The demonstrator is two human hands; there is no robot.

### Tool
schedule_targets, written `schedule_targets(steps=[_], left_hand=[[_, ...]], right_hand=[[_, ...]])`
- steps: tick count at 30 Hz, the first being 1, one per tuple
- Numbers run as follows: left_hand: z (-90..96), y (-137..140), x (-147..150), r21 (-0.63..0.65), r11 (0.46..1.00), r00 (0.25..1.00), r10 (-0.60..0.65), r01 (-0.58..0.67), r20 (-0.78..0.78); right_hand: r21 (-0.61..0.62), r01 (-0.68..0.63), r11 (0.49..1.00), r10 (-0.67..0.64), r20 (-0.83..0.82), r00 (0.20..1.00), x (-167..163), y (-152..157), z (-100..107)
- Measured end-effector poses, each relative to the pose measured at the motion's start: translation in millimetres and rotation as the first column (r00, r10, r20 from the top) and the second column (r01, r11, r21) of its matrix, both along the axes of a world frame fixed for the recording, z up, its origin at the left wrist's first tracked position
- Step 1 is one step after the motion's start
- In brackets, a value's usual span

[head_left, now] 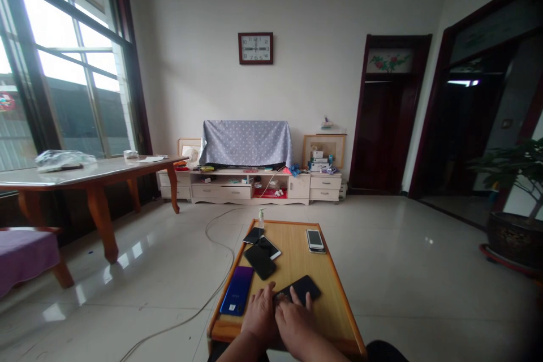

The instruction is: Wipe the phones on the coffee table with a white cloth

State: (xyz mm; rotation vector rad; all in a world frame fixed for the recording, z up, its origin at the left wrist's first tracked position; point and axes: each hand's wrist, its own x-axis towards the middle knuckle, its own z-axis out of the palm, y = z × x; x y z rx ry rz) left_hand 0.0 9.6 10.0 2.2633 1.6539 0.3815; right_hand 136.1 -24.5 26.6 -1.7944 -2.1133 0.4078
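A black phone [311, 288] lies slantwise on the near part of the small wooden table. My left hand [259, 314] is at its left end, with the fingers close together against it. Over the phone's lower left part is my right hand [294, 322], some fingers raised and spread, the others bent down. A small greyish patch under those bent fingers is too unclear to name. Left of my hands lies a blue-purple phone [237, 291], back up. Beyond it are a larger black phone [259, 262], a white-edged phone [270, 247] and another dark phone [253, 235].
A white phone [314, 238] rests on another device at the table's far right. A small pump bottle [261, 219] stands at the far left corner. A cable [203, 300] runs along the floor on the left. Farther off is a low white cabinet [220, 191].
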Motion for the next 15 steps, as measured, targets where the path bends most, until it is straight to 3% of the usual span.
schedule_targets(steps=[9,15], left_hand=[[5.5,-1,3,-0.005,1.0,1.0,0.015,-0.015,0.002],[6.9,-5,7,0.033,0.999,0.999,0.039,-0.04,0.02]], right_hand=[[0.002,0.009,1.0,-0.009,0.029,1.0,0,14,1],[-0.017,0.093,0.996,-0.092,0.069,0.993,21,27,-3]])
